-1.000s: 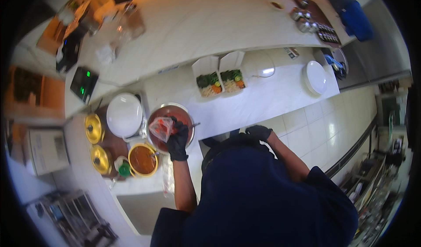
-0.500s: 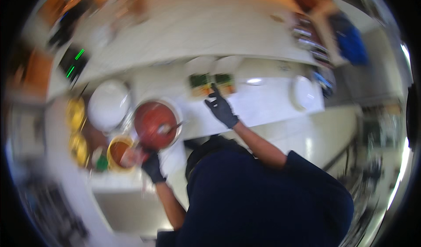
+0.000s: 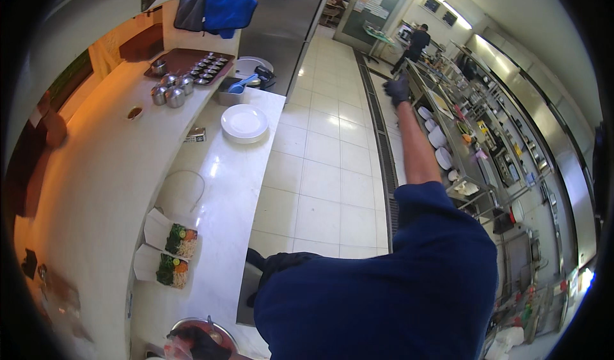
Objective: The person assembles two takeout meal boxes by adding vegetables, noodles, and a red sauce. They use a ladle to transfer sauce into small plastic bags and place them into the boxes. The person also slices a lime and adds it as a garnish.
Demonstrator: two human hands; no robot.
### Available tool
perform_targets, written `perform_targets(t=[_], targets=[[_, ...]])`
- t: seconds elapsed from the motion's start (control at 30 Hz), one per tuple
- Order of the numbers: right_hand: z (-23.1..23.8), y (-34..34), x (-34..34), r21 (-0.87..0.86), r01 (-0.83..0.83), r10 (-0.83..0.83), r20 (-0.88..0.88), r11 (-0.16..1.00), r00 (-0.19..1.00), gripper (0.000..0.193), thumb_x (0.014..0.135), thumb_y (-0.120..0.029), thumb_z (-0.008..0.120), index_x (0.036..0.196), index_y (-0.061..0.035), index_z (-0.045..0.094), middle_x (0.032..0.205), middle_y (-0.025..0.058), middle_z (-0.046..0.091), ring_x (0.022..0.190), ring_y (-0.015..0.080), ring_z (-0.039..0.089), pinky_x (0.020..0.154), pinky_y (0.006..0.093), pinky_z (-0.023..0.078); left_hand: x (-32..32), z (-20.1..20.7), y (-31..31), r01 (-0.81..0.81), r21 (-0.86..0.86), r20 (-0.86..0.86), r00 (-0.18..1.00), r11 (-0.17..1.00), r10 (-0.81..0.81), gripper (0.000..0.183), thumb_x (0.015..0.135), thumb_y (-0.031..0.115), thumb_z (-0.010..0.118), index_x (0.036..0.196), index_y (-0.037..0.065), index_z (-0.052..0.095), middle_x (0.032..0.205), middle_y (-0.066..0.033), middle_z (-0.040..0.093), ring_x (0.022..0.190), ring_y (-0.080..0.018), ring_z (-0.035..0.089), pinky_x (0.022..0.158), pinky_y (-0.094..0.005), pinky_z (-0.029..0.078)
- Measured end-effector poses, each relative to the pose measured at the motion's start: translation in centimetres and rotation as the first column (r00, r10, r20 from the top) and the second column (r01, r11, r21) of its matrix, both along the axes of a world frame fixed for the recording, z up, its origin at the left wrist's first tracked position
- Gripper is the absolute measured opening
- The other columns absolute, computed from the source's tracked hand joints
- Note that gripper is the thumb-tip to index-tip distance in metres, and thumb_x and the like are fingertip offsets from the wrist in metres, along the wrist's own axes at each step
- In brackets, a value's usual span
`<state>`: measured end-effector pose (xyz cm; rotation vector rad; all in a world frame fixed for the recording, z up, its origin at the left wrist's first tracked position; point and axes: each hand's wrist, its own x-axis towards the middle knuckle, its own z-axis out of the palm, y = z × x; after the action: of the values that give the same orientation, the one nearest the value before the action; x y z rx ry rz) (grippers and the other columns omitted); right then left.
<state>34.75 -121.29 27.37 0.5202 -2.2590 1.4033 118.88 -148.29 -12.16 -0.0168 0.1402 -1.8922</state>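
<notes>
My right hand (image 3: 398,90), in a black glove, is stretched out over the floor on the far right. It holds nothing that I can see, and some fingers stick out apart. At the lower edge, my black-gloved left hand (image 3: 208,346) is closed on a clear plastic bag (image 3: 178,347). Beneath it is a round metal bowl (image 3: 231,336) with red contents and a spoon-like utensil (image 3: 211,325). Farther along the counter, two open white takeaway boxes (image 3: 146,264) hold greens, lime, orange shreds and pale noodles or sprouts.
The white counter (image 3: 224,187) carries stacked white plates (image 3: 245,122) and a container with a blue utensil (image 3: 238,87). On the higher shelf are metal cups (image 3: 174,96) and a brown tray (image 3: 176,62). Steel work tables (image 3: 438,104) line the right; another person (image 3: 417,42) stands far off.
My view has swung right toward the kitchen aisle. My right hand has left the takeaway boxes and now reaches out over the aisle. The left hand still holds the plastic bag near the bowl.
</notes>
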Motion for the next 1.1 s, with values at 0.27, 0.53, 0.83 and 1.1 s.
perform_targets(t=[0.27, 0.53, 0.83, 1.1], targets=[[6.1, 9.1, -1.6, 0.077, 0.027, -0.032, 0.059, 0.997, 0.998, 0.053, 0.092, -0.013, 0.06, 0.14, -0.0073, 0.039, 0.073, 0.0071, 0.063, 0.058, 0.0161, 0.06, 0.049, 0.0313, 0.047, 0.7, 1.9, -0.1, 0.035, -0.085, -0.073, 0.997, 0.996, -0.041, 0.048, 0.092, 0.026, 0.066, 0.134, 0.006, 0.056, 0.117, -0.0091, 0.063, 0.107, -0.024, 0.06, 0.099, -0.0419, 0.045], [-19.9, -16.1, 17.9, 0.095, -0.839, 0.518, 0.747, 0.536, 0.415, 0.046, 0.095, -0.032, 0.058, 0.136, -0.0112, 0.055, 0.102, 0.0063, 0.071, 0.073, 0.0119, 0.066, 0.059, 0.0229, 0.052, 5.3, 1.3, 8.7, -0.228, 0.368, -0.093, 0.955, 0.901, 0.28, 0.041, 0.094, 0.039, 0.059, 0.123, 0.009, 0.062, 0.107, -0.0053, 0.062, 0.09, -0.0225, 0.052, 0.081, -0.0395, 0.043], [-34.5, -30.4, 62.3, 0.2, -0.834, 0.621, 0.757, -0.515, -0.202, 0.044, 0.097, -0.035, 0.065, 0.132, -0.0074, 0.058, 0.105, 0.0172, 0.073, 0.096, 0.0311, 0.071, 0.085, 0.0385, 0.054, 9.2, 2.3, 17.7, -0.612, 0.304, 0.104, 0.783, 0.73, 0.613, 0.049, 0.091, 0.052, 0.064, 0.124, 0.015, 0.062, 0.106, -0.005, 0.063, 0.083, -0.0184, 0.054, 0.077, -0.0368, 0.043], [-34.9, -30.1, 76.1, 0.432, -0.451, 0.551, 0.817, -0.781, -0.172, 0.045, 0.093, -0.045, 0.067, 0.112, -0.005, 0.058, 0.089, 0.0182, 0.072, 0.079, 0.0351, 0.071, 0.072, 0.0465, 0.054, 9.4, 0.6, 23.1, -0.734, 0.312, 0.034, 0.643, 0.603, 0.765, 0.051, 0.09, 0.058, 0.062, 0.118, 0.014, 0.062, 0.097, -0.0016, 0.062, 0.078, -0.0155, 0.051, 0.074, -0.0344, 0.038]])
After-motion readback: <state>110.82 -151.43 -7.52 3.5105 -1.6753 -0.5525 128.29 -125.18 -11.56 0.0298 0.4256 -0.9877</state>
